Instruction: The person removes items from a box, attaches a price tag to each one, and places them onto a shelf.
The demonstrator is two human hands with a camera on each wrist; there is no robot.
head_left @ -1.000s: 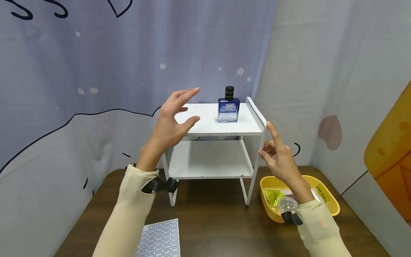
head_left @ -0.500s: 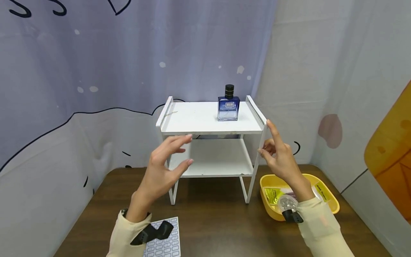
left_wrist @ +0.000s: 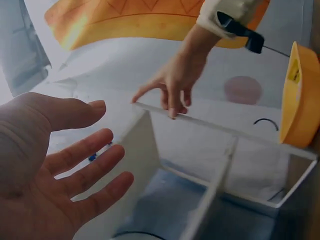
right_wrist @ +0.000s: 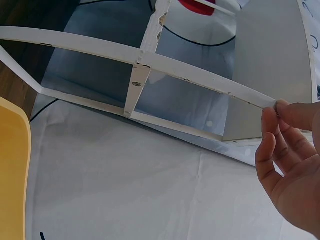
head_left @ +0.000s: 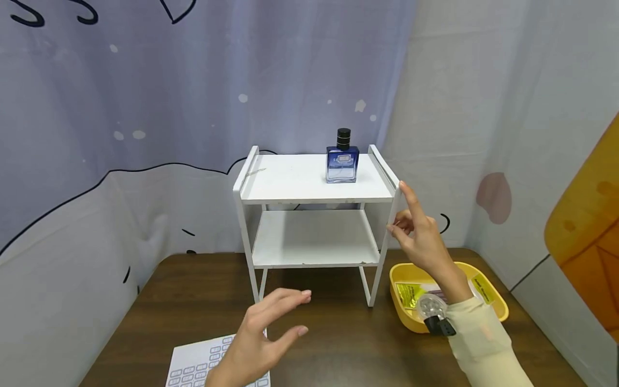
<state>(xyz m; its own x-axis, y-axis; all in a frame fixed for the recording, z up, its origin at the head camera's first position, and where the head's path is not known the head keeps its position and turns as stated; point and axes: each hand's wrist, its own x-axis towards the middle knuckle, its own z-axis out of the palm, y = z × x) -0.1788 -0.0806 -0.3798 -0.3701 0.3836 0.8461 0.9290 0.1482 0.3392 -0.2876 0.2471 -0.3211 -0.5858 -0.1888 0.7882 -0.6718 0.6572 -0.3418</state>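
A white two-tier rack (head_left: pixel 314 236) stands on the table, a blue perfume bottle (head_left: pixel 342 165) with a black cap upright on its top shelf. My right hand (head_left: pixel 425 244) holds the rack's right front upright near the top corner, index finger extended; the right wrist view shows this hand (right_wrist: pixel 295 165) with thumb and fingertips at the white frame (right_wrist: pixel 200 72). My left hand (head_left: pixel 256 341), empty, is in front of the rack and over a sheet of printed labels (head_left: pixel 193 363), partly hiding it. In the left wrist view the left hand's (left_wrist: pixel 65 160) fingers are spread.
A yellow basket (head_left: pixel 406 317) with packets and a clear round item inside stands right of the rack, below my right forearm. The brown table (head_left: pixel 329 344) reaches back to hanging cloth (head_left: pixel 193 107) behind and at the sides.
My left hand has come down from beside the top shelf to low in front of the rack, uncovering its left side. The right hand keeps its place on the upright.
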